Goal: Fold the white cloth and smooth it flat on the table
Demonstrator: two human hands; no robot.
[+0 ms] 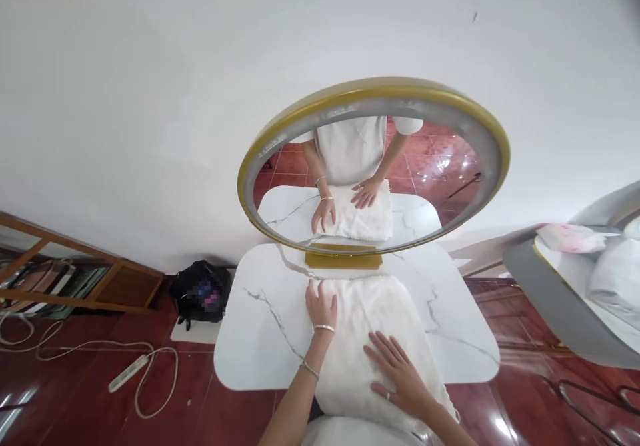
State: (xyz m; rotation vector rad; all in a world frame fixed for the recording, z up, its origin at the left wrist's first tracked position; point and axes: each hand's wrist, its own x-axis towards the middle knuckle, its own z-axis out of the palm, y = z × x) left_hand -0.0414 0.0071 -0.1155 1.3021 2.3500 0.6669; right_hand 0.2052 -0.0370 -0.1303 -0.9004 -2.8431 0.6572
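A white towel (360, 306) lies spread over the middle of a white marble-patterned table (260, 353), its near end hanging over the front edge toward my body. My left hand (321, 305) rests on the towel's far left corner, fingers spread and slightly bent, with bracelets on the wrist and forearm. Flat on the towel's right half lies my right hand (400, 379), fingers outstretched, a ring on one finger. Neither hand grips anything. Both hands and the towel also show in the round gold-framed mirror (370, 173) behind.
The mirror's gold base (344, 259) stands at the table's back edge. On the left are a black bag (200, 293), a white power strip (129, 373) with a cable, and a wooden shelf (125, 283). To the right, a grey-sided table (565, 299) carries a tissue pack (573, 237).
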